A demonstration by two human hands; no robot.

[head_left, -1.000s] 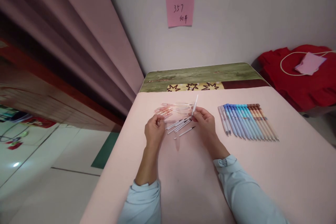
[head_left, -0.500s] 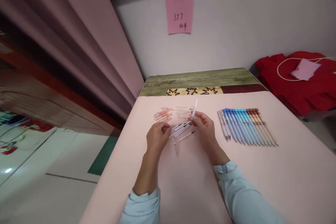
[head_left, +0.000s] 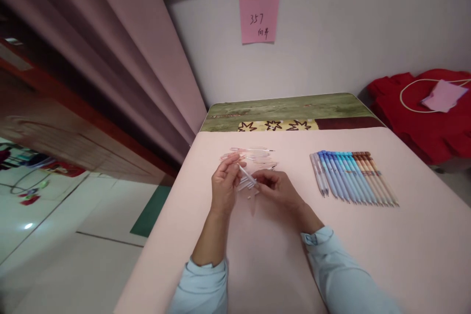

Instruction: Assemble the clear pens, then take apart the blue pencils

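A thin white pen refill [head_left: 247,175] is sitting at mid-frame, just above the pink tablecloth [head_left: 405,245]. The right hand [head_left: 276,189] is pinching its near end and the left hand [head_left: 225,182] is closing its fingertips on the far end. Handling it well is probably calling for a light grip that keeps the refill straight. Just behind, loose refills and clear barrels [head_left: 257,157] are lying in a pile, and assembled pens [head_left: 353,174] are lining up to the right. Whether the left fingers are also hiding a barrel is unclear.
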